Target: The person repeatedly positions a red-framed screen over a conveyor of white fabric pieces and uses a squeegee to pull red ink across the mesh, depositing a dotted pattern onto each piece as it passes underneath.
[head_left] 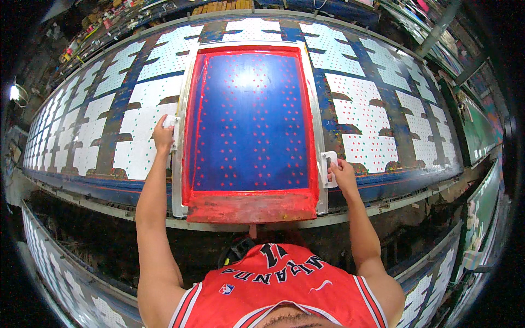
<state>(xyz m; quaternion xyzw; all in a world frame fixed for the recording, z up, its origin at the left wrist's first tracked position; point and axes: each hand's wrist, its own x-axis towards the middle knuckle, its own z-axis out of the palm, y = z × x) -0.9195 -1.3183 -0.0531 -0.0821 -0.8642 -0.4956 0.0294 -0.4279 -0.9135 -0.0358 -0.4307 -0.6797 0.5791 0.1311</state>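
A screen-printing frame (320, 117) with a blue mesh (249, 117) lies before me over the long table. Red ink rims the mesh, which carries rows of small red dots. My left hand (162, 135) is closed around a white handle (170, 121) on the frame's left side. On the right side, lower down, the fingers of my right hand (343, 176) curl around a second white handle (332, 156). A wide red-stained bar (251, 208) spans the frame's near end; whether it is a squeegee I cannot make out.
White cut pieces (363, 120) with dots, some red and green, lie in rows along the printing table (322, 93). Another table with white pieces (424, 295) stands behind me. Shelves with bottles and clutter (104, 24) line the far side. A metal post (442, 27) rises at far right.
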